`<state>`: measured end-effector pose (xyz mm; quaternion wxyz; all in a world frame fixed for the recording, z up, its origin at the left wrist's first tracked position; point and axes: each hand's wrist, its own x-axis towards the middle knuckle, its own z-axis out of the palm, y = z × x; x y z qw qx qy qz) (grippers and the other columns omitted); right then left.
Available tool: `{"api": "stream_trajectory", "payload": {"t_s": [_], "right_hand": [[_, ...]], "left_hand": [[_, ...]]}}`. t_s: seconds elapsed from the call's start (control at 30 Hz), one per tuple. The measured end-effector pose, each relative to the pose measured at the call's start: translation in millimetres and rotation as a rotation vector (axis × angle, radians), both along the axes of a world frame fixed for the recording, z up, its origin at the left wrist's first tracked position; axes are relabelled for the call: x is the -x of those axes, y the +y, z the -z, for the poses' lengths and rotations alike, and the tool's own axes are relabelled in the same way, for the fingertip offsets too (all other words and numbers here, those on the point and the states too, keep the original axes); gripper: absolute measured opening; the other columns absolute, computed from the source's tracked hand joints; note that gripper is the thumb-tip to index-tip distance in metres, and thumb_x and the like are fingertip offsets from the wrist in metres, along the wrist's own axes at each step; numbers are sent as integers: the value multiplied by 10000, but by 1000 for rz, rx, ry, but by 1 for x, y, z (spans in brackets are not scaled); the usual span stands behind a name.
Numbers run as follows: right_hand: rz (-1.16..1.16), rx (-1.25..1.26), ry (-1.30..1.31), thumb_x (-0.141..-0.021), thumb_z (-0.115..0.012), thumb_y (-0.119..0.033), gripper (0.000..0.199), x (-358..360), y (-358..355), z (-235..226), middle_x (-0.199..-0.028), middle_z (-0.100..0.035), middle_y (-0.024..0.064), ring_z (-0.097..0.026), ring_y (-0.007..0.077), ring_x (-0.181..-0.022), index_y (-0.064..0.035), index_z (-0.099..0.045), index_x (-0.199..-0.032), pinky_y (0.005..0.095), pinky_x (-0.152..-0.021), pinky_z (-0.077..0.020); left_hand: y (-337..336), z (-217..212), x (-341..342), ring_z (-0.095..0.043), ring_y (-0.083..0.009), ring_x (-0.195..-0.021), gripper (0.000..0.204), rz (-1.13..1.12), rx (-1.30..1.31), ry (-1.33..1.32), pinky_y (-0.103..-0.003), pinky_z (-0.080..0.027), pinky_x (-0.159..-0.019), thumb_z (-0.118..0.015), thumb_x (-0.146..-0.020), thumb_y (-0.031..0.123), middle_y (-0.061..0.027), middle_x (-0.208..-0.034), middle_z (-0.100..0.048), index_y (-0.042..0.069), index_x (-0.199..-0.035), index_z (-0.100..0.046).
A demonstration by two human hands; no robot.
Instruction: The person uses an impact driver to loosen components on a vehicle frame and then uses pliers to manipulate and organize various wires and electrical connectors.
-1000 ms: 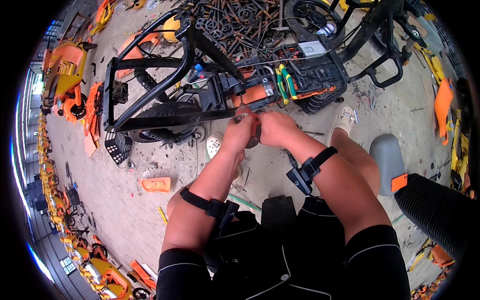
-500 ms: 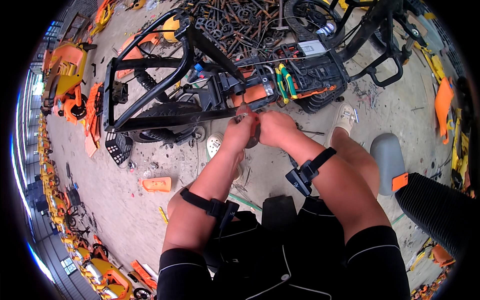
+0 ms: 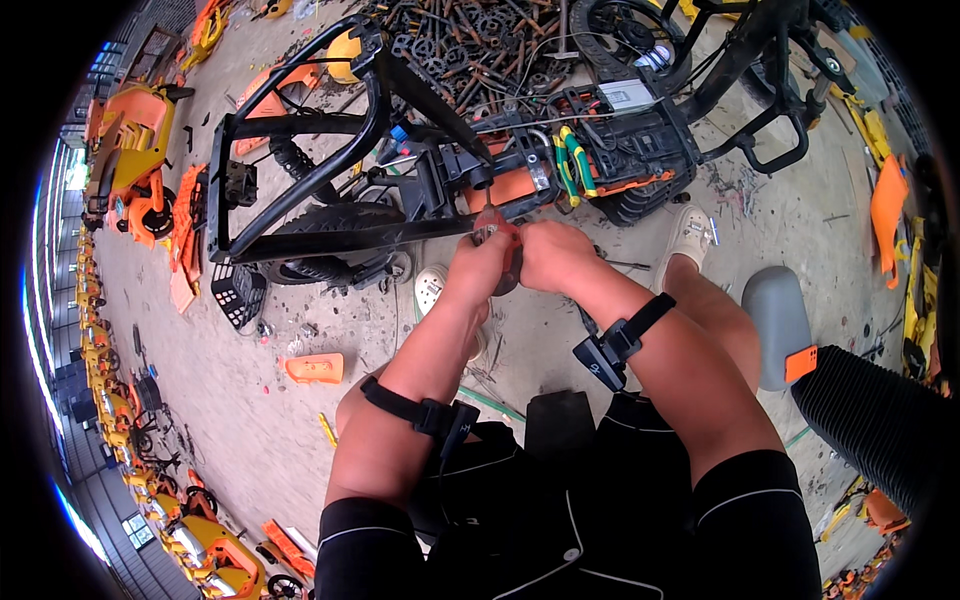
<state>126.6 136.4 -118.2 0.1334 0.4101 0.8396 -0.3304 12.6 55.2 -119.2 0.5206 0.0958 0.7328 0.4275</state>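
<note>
A red and dark power drill [image 3: 508, 262] is gripped between my two hands in front of me. My left hand [image 3: 474, 268] closes round its left side, and my right hand [image 3: 553, 253] closes on it from the right. The drill's bit [image 3: 488, 196] points away from me, up against the black tubular frame [image 3: 350, 236] of a stripped scooter that lies across the floor. Whether the tip touches a fastener is too small to tell. Green-and-yellow handled pliers [image 3: 573, 166] rest on the scooter's middle, right of the bit.
Metal parts [image 3: 470, 55] are heaped beyond the scooter. An orange plastic piece [image 3: 314, 368] lies on the floor at left. A grey seat [image 3: 776, 325] with an orange phone [image 3: 800, 364] stands at right, beside a black ribbed tube [image 3: 860, 420]. Yellow scooters [image 3: 210, 555] line the left side.
Almost nothing differs. Both hands stay on the drill at the same spot of the frame, with only a tiny shift of the right forearm.
</note>
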Motion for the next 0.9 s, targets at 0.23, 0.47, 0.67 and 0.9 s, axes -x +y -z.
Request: {"api": "stream_trajectory", "payload": {"t_s": [0.23, 0.47, 0.67, 0.9], "right_hand": [[-9, 4, -22, -774, -692, -136, 266, 2, 1, 0, -1059, -739, 164, -713, 324, -1012, -36, -746, -1014, 420, -870, -575], [-40, -42, -16, -770, -691, -129, 246, 2, 2, 8, -1036, -740, 167, -717, 332, -990, -31, -748, -989, 424, -853, -578], [-51, -47, -17, -766, -680, -132, 247, 2, 4, 8, -1033, -739, 165, -717, 332, -990, -36, -748, -983, 428, -842, -580], [-50, -22, 8, -758, -667, -130, 256, 1, 3, 8, -1023, -736, 180, -710, 356, -983, -34, -741, -984, 447, -832, -578]], "left_hand": [[-4, 6, 2, -632, -180, -1022, 586, 15, -3, 25, -319, -497, -889, -636, -940, 325, -140, -1177, -651, -83, -1343, -518], [-4, 16, 2, -641, -185, -1004, 610, 37, -10, 85, -313, -508, -873, -645, -937, 337, -155, -1179, -650, -113, -1329, -519], [-3, 15, 1, -646, -187, -981, 581, 24, -5, 94, -312, -507, -860, -646, -936, 329, -147, -1142, -665, -114, -1297, -544], [-3, 17, 3, -646, -184, -976, 583, 56, 53, 114, -310, -506, -858, -654, -922, 323, -138, -1138, -668, -114, -1293, -547]]}}
